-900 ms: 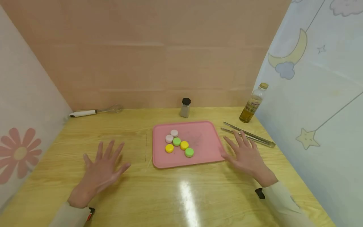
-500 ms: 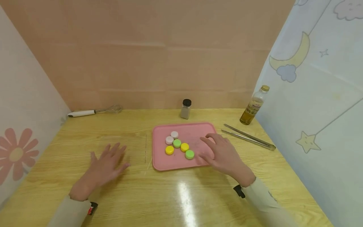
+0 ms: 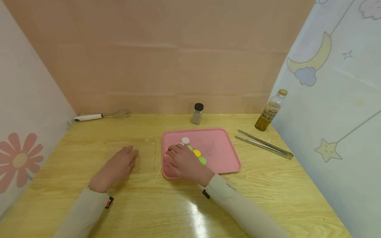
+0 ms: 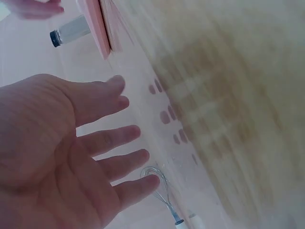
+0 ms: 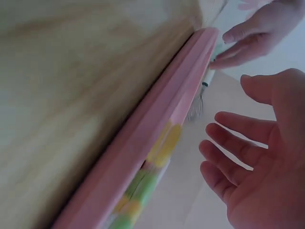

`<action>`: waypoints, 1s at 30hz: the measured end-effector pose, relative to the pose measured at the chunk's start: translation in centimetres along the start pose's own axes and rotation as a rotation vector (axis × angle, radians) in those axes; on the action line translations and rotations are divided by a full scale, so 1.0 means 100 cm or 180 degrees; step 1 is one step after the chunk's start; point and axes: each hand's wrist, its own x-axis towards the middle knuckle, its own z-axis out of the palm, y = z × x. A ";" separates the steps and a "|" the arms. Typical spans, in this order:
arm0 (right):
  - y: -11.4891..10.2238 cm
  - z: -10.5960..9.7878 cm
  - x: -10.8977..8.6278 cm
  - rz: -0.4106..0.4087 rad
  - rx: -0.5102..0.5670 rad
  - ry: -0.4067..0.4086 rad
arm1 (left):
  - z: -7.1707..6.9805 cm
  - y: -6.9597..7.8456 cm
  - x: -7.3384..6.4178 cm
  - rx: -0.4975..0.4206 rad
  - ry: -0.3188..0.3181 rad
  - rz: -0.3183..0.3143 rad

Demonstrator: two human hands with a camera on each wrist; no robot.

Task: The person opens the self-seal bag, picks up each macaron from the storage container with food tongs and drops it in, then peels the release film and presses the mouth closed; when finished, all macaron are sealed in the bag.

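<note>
My right hand [image 3: 186, 162] is over the left part of a pink tray [image 3: 221, 157], fingers loosely bent. Nothing is between those fingers [image 5: 238, 143] in the right wrist view. Around it on the tray are macarons: a pale pink one [image 3: 185, 140], a yellow one [image 3: 196, 153] and a green one [image 3: 202, 161]. A second yellow macaron, seen earlier, is hidden behind the hand in the head view. Left of the tray, my left hand [image 3: 116, 168] hovers over the table. Its fingers [image 4: 112, 138] are spread and relaxed, holding nothing.
A whisk [image 3: 89, 117] lies at the back left of the wooden table [image 3: 143, 205]. Behind the tray stands a black-capped jar [image 3: 197, 115]. To the right are metal tongs [image 3: 265, 145] and an oil bottle [image 3: 269, 114]. Walls enclose the back and both sides.
My right hand has swept left from beside the tray's right edge to over its left part. The left hand has shifted slightly right, its fingers less spread in the head view.
</note>
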 end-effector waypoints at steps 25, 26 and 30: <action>-0.022 0.023 0.060 0.0368 -0.0623 -0.1046 | 0.003 -0.011 0.014 -0.0102 -0.0166 -0.0107; -0.022 0.023 0.060 0.0372 -0.0607 -0.1056 | 0.003 -0.012 0.014 -0.0135 -0.0156 -0.0112; -0.023 0.025 0.061 0.0386 -0.0614 -0.1079 | 0.004 -0.015 0.013 -0.0301 -0.0195 -0.0226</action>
